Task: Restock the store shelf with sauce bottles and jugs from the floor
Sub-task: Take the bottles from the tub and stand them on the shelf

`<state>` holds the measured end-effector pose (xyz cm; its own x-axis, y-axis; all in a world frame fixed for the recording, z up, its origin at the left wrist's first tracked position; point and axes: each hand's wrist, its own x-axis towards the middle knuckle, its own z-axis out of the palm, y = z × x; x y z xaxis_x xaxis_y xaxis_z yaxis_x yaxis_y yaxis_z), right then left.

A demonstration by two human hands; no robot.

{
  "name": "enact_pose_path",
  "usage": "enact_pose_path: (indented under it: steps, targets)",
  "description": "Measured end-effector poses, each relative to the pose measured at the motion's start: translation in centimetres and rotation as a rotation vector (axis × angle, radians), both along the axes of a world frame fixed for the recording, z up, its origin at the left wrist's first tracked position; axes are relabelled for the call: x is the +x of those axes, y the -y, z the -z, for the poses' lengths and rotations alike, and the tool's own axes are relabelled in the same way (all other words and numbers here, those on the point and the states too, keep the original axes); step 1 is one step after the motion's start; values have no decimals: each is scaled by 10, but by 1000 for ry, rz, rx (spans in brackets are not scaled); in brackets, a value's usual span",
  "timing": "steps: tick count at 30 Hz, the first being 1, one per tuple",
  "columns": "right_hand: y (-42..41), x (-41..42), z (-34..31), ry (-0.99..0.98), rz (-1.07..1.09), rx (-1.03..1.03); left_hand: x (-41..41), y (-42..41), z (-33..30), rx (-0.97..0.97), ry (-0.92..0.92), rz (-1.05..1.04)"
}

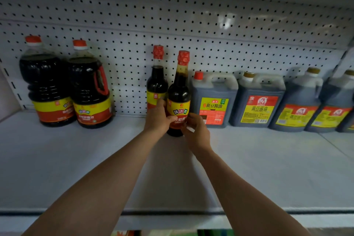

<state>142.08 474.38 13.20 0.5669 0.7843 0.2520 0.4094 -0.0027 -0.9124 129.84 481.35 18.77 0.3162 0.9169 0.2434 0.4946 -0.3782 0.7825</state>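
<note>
Two large round jugs of dark sauce stand at the left end of the white shelf (57, 159), against its pegboard back wall (134, 15). The far-left jug (47, 82) has a red cap and a yellow and red label; the second jug (90, 86), touching it on the right, has a red side handle.

After a bare gap along the back edge, a slim dark bottle (156, 78) with a red cap stands near the middle of the shelf, close to the back wall. Just in front of it and to its right, a second slim bottle (179, 92) of the same kind tilts slightly to the right, its base on the shelf. The left hand (158, 119) wraps around its lower left side, fingers curled on the label. The right hand (195, 130) grips its lower right side, thumb and fingers pressed against the label. Both bare forearms reach in from the front edge.

To the right, four square dark jugs line the back edge toward the right end: a red-capped jug (213, 99), a gold-capped jug (259, 101), a third jug (298, 105), and a fourth jug (333, 109), partly blurred.
</note>
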Motion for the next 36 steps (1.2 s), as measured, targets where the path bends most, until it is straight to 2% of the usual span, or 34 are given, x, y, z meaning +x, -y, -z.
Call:
enact_pose_path:
  steps: [5, 15, 20, 28, 36]
  targets:
    - [-19, 2, -2, 74, -74, -59, 15, -15, 2, 24, -37, -73]
    - [-24, 9, 0, 78, -128, -105, 36, -21, 7, -17, -58, -253]
    - [-13, 11, -6, 99, -136, -184, 30, -12, 6, -58, -38, -180]
    - [32, -19, -31, 126, -75, -270, -38, 28, -5, -101, -109, -75]
    - [91, -121, -75, 224, -49, -217, -153, 86, -26, -88, -164, -81]
